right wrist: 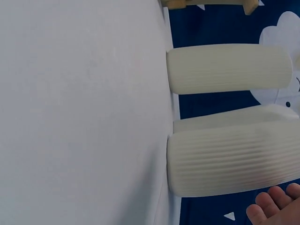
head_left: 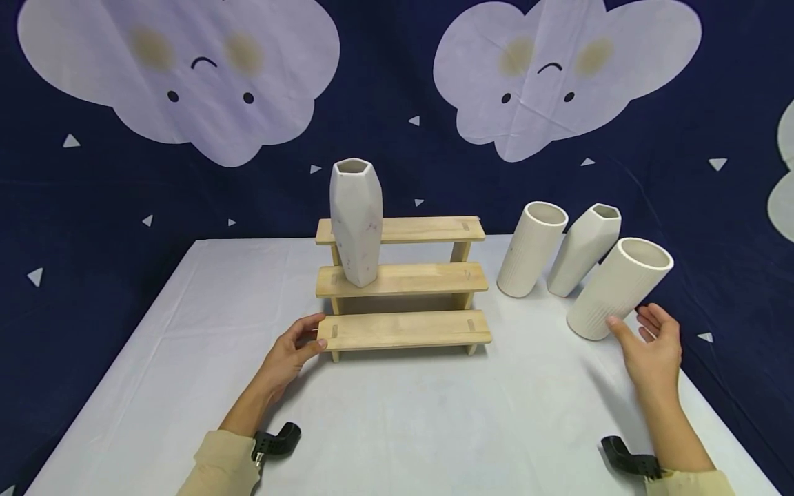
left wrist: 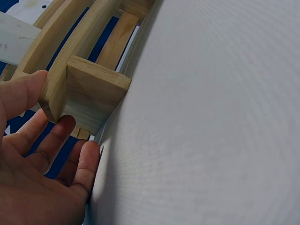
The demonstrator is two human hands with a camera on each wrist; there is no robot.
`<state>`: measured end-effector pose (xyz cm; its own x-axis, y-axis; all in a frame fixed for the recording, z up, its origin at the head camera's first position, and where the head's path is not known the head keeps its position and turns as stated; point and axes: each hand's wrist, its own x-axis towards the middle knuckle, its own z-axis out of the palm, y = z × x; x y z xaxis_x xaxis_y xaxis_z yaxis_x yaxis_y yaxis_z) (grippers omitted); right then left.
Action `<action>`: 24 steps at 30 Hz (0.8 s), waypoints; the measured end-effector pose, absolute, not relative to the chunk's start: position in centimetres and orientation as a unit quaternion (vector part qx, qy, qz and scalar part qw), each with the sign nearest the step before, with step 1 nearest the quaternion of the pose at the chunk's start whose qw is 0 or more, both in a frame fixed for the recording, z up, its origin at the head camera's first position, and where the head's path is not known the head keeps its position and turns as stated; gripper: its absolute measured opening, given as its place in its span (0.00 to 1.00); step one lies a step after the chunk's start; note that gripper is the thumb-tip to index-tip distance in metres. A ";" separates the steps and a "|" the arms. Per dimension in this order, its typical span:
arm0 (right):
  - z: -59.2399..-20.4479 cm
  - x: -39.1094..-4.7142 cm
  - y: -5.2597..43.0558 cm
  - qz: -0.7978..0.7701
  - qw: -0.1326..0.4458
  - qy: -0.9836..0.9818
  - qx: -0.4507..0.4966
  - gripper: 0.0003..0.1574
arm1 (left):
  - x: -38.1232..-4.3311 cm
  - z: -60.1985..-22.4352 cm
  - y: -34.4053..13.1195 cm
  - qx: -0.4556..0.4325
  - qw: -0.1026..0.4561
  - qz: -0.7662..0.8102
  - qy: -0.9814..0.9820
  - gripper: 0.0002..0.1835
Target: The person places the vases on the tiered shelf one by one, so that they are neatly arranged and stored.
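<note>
My left hand (head_left: pixel 290 353) pinches the left end of the lowest plank of a three-tier wooden shelf stand (head_left: pixel 403 331); in the left wrist view the thumb (left wrist: pixel 29 91) lies on one side of the plank and fingertips on the other. A faceted white vase (head_left: pixel 356 220) stands on the stand's middle tier, toward the left. On the right, my right hand (head_left: pixel 654 351) is beside a ribbed white cylindrical vase (head_left: pixel 611 296), thumb near its lower side and fingers loosely bent. In the right wrist view, the fingertips (right wrist: pixel 266 204) are close by the ribbed vase (right wrist: pixel 229 159).
Behind the nearest ribbed vase stand a second cylindrical vase (head_left: pixel 530 251) and an angular white vase (head_left: pixel 583 251), partly hidden. Everything rests on a white-covered table (head_left: pixel 422 427). A dark blue cloth (head_left: pixel 384 83) with cloud prints hangs behind.
</note>
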<state>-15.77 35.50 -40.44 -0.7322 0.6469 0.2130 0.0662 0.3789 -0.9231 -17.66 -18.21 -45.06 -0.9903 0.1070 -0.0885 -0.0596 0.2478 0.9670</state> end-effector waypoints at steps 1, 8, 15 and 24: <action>-40.4 -15.9 35.6 0.508 0.282 -0.779 -0.234 0.45 | -17.7 -45.1 -18.2 0.015 0.068 0.614 0.786 0.30; -40.3 -17.0 36.3 0.504 0.263 -0.784 -0.250 0.47 | -17.7 -45.1 -18.2 0.021 0.067 0.618 0.783 0.30; -40.3 -18.1 36.6 0.499 0.265 -0.784 -0.257 0.47 | -17.7 -45.1 -18.2 0.023 0.065 0.615 0.786 0.30; -40.4 -18.9 36.9 0.497 0.256 -0.786 -0.264 0.47 | -17.7 -45.1 -18.3 0.020 0.068 0.618 0.783 0.30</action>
<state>-18.95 36.90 -40.43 -0.7302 0.6686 0.1402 0.1607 0.3676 -0.9160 -17.70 -18.27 -45.05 -0.9899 0.1158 -0.0814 -0.0523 0.2352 0.9705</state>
